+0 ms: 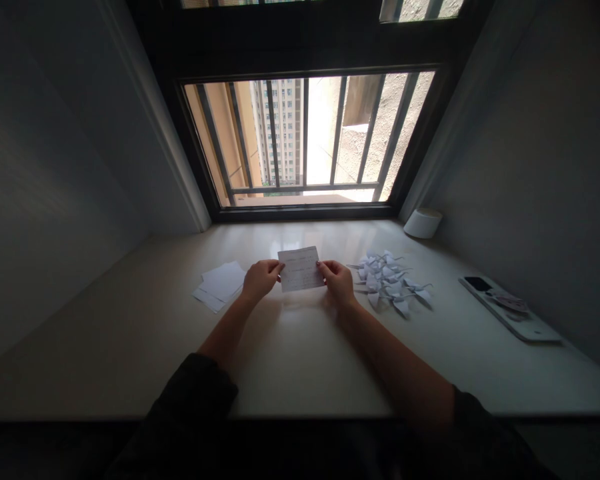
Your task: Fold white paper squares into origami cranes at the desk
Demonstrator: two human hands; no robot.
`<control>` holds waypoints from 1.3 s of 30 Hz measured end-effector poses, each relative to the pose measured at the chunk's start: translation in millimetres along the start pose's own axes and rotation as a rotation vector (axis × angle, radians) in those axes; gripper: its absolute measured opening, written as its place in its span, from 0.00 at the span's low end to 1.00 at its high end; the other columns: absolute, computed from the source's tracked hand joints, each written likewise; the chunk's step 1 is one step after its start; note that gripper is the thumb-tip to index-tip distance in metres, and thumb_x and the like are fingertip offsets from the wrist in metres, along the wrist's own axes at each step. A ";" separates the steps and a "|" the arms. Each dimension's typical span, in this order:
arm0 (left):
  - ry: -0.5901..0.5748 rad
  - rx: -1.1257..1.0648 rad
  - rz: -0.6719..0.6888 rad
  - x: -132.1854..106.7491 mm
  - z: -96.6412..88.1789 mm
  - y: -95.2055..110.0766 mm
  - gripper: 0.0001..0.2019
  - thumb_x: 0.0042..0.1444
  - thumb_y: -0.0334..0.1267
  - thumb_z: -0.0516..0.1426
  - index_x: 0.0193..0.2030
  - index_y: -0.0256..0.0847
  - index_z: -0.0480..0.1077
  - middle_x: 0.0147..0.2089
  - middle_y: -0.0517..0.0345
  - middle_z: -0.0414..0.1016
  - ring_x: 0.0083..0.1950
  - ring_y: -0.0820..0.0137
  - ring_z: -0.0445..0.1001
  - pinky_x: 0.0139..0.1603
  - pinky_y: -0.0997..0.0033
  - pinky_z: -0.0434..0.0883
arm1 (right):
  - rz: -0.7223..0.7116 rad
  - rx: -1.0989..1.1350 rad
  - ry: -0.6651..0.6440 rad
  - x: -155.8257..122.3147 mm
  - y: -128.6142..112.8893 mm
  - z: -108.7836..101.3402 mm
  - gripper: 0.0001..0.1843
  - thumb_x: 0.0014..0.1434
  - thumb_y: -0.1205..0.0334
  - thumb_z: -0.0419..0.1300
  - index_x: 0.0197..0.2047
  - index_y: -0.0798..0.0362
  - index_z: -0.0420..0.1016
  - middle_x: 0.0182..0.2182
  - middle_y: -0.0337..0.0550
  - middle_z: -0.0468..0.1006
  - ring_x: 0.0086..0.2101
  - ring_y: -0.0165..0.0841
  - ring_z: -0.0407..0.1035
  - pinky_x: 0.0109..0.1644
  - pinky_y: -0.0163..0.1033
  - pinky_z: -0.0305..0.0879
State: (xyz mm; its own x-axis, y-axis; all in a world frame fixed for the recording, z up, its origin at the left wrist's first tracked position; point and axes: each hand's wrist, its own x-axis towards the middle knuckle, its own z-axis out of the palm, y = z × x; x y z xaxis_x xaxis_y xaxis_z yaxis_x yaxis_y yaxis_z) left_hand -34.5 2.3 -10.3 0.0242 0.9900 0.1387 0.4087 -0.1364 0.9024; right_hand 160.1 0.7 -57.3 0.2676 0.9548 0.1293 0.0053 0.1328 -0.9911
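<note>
A squarish sheet of paper (pixel 300 270) with faint writing or print on it is held up above the white sill, between my two hands. My left hand (pixel 263 278) pinches its left edge between thumb and fingers. At the opposite edge my right hand (pixel 337 279) grips the sheet the same way. Several loose white paper sheets (pixel 223 281) lie overlapping to the left of my left hand. Just right of my right hand, a cluster of folded paper cranes (pixel 387 277) rests on the sill, their thin pointed ends sticking out.
A broad, pale windowsill (pixel 300 373) fills the foreground. On the right lies a phone (pixel 525 323) with a decorated grip on its back. A white cylindrical object (pixel 423 223) stands in the back right corner. The dark-framed window (pixel 300 213) with bars bounds the far side.
</note>
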 end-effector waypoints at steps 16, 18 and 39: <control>-0.153 -0.369 -0.409 11.2 -11.5 -10.0 0.18 0.37 0.46 0.65 0.36 0.41 0.77 0.36 0.50 0.77 0.33 0.69 0.73 0.29 0.74 0.62 | -0.025 0.318 -0.343 -11.1 -22.1 -0.6 0.14 0.51 0.56 0.56 0.39 0.52 0.76 0.33 0.43 0.76 0.30 0.33 0.72 0.32 0.36 0.66; -0.150 -0.428 -0.447 11.8 -13.0 -10.3 0.18 0.38 0.45 0.65 0.37 0.40 0.76 0.36 0.50 0.76 0.33 0.70 0.72 0.29 0.74 0.62 | -0.045 0.302 -0.348 -11.1 -20.2 0.8 0.14 0.49 0.58 0.59 0.41 0.51 0.75 0.35 0.43 0.77 0.32 0.34 0.73 0.35 0.37 0.66; 0.046 -0.492 -0.091 -4.0 21.8 -0.8 0.19 0.42 0.51 0.64 0.31 0.35 0.73 0.32 0.49 0.78 0.40 0.62 0.77 0.40 0.68 0.69 | 0.109 0.363 0.004 -5.3 -12.8 4.8 0.18 0.39 0.47 0.68 0.25 0.55 0.77 0.23 0.44 0.79 0.28 0.34 0.74 0.35 0.39 0.68</control>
State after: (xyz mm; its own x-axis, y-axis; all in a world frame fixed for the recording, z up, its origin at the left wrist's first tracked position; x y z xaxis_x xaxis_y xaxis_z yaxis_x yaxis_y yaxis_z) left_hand -15.0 -0.8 -20.4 -0.0363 0.9977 0.0580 -0.0713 -0.0605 0.9956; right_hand 154.0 -4.8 -45.1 0.2514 0.9676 0.0226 -0.3651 0.1164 -0.9237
